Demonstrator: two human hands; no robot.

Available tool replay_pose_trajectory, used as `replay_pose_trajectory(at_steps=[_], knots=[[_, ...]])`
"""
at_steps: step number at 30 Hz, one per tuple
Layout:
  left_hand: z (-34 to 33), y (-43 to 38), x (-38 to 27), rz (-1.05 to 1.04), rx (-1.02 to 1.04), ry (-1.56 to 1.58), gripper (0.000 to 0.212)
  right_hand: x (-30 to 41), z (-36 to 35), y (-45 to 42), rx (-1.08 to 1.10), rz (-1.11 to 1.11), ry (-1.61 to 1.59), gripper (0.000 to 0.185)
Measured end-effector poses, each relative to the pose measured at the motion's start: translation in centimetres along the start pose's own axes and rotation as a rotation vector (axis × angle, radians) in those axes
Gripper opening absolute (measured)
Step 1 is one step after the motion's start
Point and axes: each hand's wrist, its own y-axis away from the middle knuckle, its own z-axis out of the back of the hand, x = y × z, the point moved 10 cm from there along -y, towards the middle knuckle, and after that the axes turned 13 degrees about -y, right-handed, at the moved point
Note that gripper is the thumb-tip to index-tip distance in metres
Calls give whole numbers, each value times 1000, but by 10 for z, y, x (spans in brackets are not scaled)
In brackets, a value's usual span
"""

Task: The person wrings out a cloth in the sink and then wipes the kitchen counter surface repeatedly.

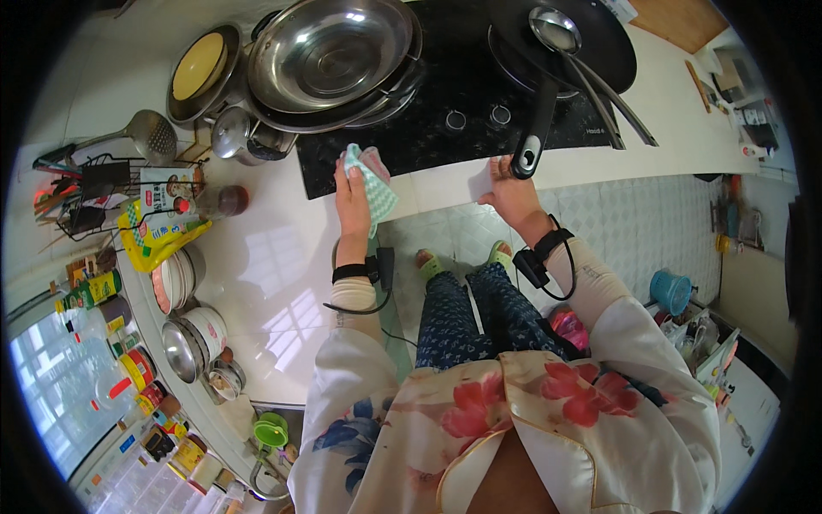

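My left hand [352, 202] holds a green-and-white patterned cloth [374, 186] with a pinkish part, at the front left corner of a black glass gas hob [417, 144]. My right hand [512, 193] rests at the counter's front edge, just below the handle of a black wok [603, 45]; its fingers are partly spread and nothing shows in it. Two long-handled steel utensils, one a ladle [555, 30], lie across the wok. On the hob's left side sits a wide stainless steel pan [331, 61], stacked on other pans.
A steel kettle [232, 133] and a bowl [199, 65] stand left of the pans. A wire rack with a skimmer [152, 136], packets and a bottle [225, 200] lines the left wall. Stacked bowls [205, 334] stand near the sink. The wok handle [536, 132] juts past the hob's front.
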Motion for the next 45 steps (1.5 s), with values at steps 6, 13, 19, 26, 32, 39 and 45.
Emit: replay_pose_trajectory(at_steps=[6, 13, 19, 26, 32, 39, 45], knots=[[9, 1, -16, -173, -235, -513, 66, -1, 1, 1, -2, -21, -43, 87], [26, -3, 15, 194, -254, -879, 101, 1, 3, 1, 5, -9, -88, 87], [19, -21, 41, 227, -63, -544, 92, 9, 14, 1, -19, 6, -86, 88], [-15, 1, 26, 251, 199, -71, 39, 8, 15, 5, -176, 109, 38, 55], [-9, 41, -32, -60, 45, -473, 45, 7, 7, 2, 0, 4, -29, 87], [-7, 104, -102, -549, -164, -656, 31, 6, 8, 2, -15, 12, -19, 87], [-21, 144, -148, -748, -118, -587, 30, 14, 30, 14, -58, 100, -199, 76]])
